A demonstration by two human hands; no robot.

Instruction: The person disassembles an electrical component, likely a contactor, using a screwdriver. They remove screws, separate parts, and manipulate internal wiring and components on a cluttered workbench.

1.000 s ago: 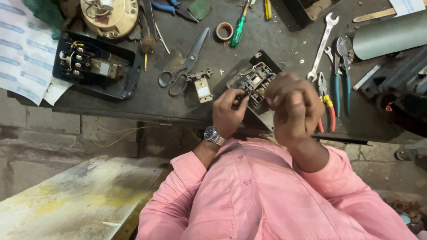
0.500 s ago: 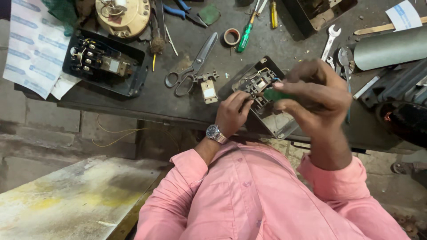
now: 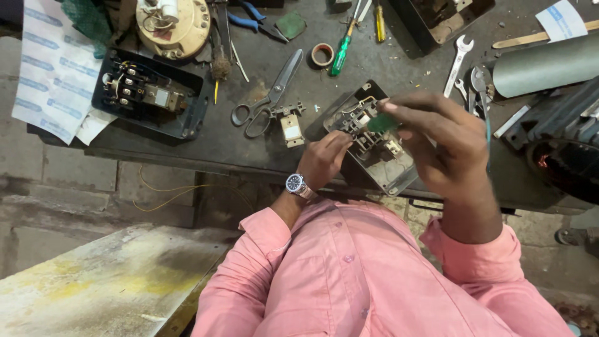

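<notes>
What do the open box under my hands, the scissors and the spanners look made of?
Open box: likely painted sheet metal, dark with a worn grey rim and corner holes; parts inside unclear. Scissors: bare steel, dull grey, with dark handle loops, possibly coated. Spanners: bright plated steel, shiny silver. The green tool handle in the right hand looks plastic.

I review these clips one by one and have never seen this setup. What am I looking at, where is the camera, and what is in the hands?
There is no machine here: a person in a pink shirt works with bare hands, filmed by a camera on their own head looking down. The left hand, with a wristwatch, steadies an open electrical switch box on a dark workbench. The right hand holds a green-handled tool over the box's terminals; its tip is hidden. Lying around are scissors, a green screwdriver, a roll of tape, spanners and a second black switch box.
</notes>
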